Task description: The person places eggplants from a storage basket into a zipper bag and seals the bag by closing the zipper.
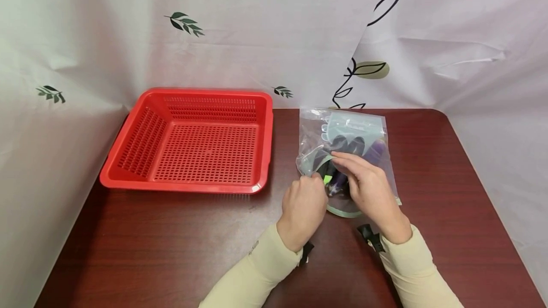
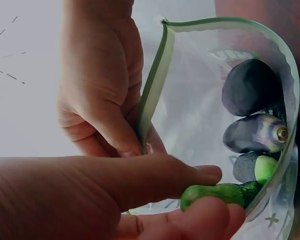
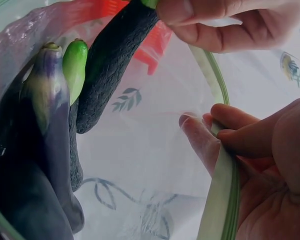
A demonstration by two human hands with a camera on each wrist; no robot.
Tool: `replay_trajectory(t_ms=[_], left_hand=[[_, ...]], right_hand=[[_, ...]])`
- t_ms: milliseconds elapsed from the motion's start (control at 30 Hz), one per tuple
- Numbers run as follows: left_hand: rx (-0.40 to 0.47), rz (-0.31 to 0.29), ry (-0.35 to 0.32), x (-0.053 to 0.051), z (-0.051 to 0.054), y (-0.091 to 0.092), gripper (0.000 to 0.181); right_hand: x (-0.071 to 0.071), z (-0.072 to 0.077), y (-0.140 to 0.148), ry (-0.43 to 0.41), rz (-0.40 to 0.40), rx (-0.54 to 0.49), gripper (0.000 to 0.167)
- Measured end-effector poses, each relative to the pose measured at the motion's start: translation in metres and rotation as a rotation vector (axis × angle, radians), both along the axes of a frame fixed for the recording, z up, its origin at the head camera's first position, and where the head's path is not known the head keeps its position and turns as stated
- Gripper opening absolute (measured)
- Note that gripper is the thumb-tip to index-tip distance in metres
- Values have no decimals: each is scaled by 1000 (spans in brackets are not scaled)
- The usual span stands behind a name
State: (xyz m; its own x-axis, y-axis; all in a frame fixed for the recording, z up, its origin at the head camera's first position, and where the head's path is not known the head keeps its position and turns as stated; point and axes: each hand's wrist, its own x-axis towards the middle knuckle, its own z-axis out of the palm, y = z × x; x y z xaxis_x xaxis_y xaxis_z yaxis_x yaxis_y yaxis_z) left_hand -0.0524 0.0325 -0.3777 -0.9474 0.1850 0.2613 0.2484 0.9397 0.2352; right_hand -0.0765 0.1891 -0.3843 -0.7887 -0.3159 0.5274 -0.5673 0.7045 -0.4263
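A clear zip bag (image 1: 311, 129) with a pale green rim (image 2: 290, 65) lies on the table, its mouth spread wide. My left hand (image 1: 303, 210) pinches the bright green end of a dark, bumpy cucumber (image 3: 115, 62) between thumb and fingers, at the bag's mouth. My right hand (image 1: 372, 191) grips the opposite stretch of rim and holds it up. Inside the bag lie a second green-tipped cucumber (image 3: 75, 72) and dark purple eggplants (image 3: 52, 115), side by side. Plastic and fingers partly hide the contents in the head view.
To the left of the bag stands a red perforated basket (image 1: 185, 186) with nothing in it. Both are on a dark red-brown wooden table (image 1: 171, 241). White cloth (image 1: 239, 27) printed with leaves hangs behind and along the sides.
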Motion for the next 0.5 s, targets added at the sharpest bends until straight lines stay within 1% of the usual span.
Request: replay_trajectory(t_ms=[100,300,400,500], left_hand=[[-1,-10,-4,-1,0,-1,15],[39,-39,-78,-3,4,-3,21],[66,-73,-111,-3,6,-5,23],[61,-122,-136,-2,7,-8,27]], right_hand=[[0,0,0,3,-2,-3,38],[0,0,0,14,0,-9,39],[0,0,0,11,-1,-9,39],[0,-1,0,4,-4,-5,38]])
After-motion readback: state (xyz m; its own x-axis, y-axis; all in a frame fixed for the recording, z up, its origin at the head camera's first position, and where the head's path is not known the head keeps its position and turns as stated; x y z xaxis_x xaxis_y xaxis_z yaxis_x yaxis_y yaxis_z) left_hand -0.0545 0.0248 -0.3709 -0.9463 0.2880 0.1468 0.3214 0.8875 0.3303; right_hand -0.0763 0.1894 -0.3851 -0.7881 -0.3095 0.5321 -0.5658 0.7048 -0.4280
